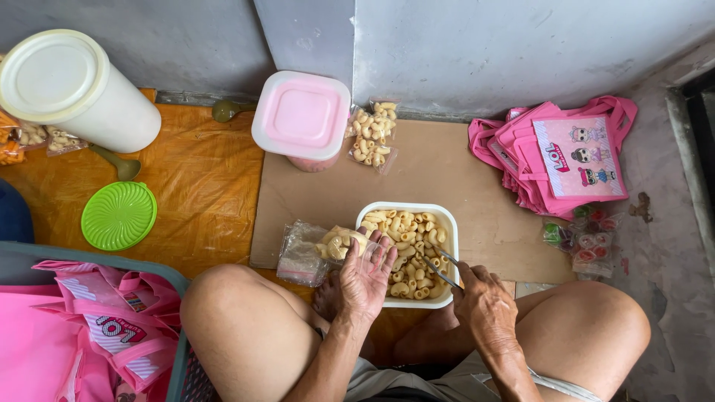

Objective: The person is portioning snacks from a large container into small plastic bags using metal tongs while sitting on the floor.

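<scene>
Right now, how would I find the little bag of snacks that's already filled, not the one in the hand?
Start at the brown cardboard sheet on the floor and go to its far edge by the grey wall. The filled bag lies there, right beside the pink-lidded tub. Unlike the bag at the left hand, nobody is touching it.

We observe our left hand raised palm up, fingers spread and slightly curled, the fingertips pointing away from the body. Its wrist is bent back and the forearm runs down toward the left knee. Our right hand sits just beside it, back of the hand upward, fingers drawn together in a closed pinch at the front. Its forearm descends straight toward the torso. The two hands are near each other but not touching. Both knees are bent outward, one on the outer side of each hand.
</scene>
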